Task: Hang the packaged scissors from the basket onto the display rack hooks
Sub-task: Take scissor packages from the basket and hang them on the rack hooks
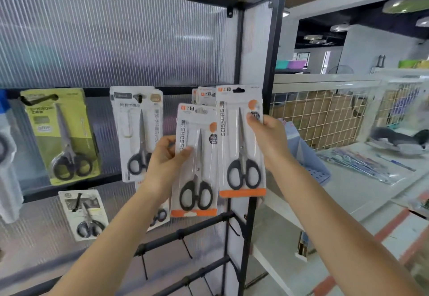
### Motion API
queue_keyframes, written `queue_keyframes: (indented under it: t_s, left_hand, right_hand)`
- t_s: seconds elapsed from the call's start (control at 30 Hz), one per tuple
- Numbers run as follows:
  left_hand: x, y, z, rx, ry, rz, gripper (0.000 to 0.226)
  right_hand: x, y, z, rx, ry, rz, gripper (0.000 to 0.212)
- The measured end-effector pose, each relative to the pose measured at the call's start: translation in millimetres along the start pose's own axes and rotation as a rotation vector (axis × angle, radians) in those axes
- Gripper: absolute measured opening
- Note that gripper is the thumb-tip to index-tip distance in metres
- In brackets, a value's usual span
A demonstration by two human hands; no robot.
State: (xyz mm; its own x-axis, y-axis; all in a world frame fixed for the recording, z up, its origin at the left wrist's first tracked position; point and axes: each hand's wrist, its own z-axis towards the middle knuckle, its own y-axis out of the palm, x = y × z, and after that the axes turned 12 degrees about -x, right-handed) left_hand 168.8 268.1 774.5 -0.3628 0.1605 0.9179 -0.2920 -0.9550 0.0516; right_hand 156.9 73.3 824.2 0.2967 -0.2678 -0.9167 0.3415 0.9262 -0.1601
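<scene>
My left hand (165,161) pinches a white-and-orange scissors pack (196,161) by its left edge, held upright in front of the display rack (276,40). My right hand (267,136) grips a second, matching scissors pack (241,142) at its right edge, raised a little higher, its hang hole near the top row. Behind that pack, more of the same packs (204,95) hang on a hook. A green scissors pack (62,133) and a white scissors pack (137,131) hang further left. The basket is out of sight.
Bare black hooks (186,248) stick out from the lower bars of the rack. A small scissors pack (84,214) hangs at lower left. To the right stand a blue perforated bin (308,163), a white wire-mesh fence (325,119) and a white counter (362,189) with packaged goods.
</scene>
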Motion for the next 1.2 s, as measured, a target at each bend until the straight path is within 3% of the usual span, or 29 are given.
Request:
queue_keyframes:
  t_s: [0.47,0.7,0.87,1.07,1.13,1.2]
  left_hand:
    - [-2.1,-13.3,5.2,0.113,-0.068,-0.008,0.017]
    - [-10.8,-18.2,7.9,0.135,-0.104,0.0,0.018]
    - [-11.5,-27.4,19.0,0.125,-0.096,0.018,0.017]
    - [-11.8,-27.2,31.0,0.099,-0.081,0.029,0.016]
    - [-11.5,-21.4,32.4,0.081,-0.065,0.029,0.014]
    - [-9.4,-14.0,32.3,0.055,-0.039,0.027,0.014]
  right_hand:
    - [12.1,6.0,21.9,-0.105,0.197,0.158,0.019]
    - [22.4,26.1,57.8,-0.128,0.213,0.042,0.048]
    - [27.5,37.4,78.6,-0.147,0.213,-0.086,0.036]
    - [38.3,34.1,79.7,-0.228,0.171,-0.277,0.039]
    - [38.6,25.0,73.4,-0.11,0.044,-0.321,0.023]
    - [35.3,13.4,67.2,0.117,-0.138,-0.259,0.01]
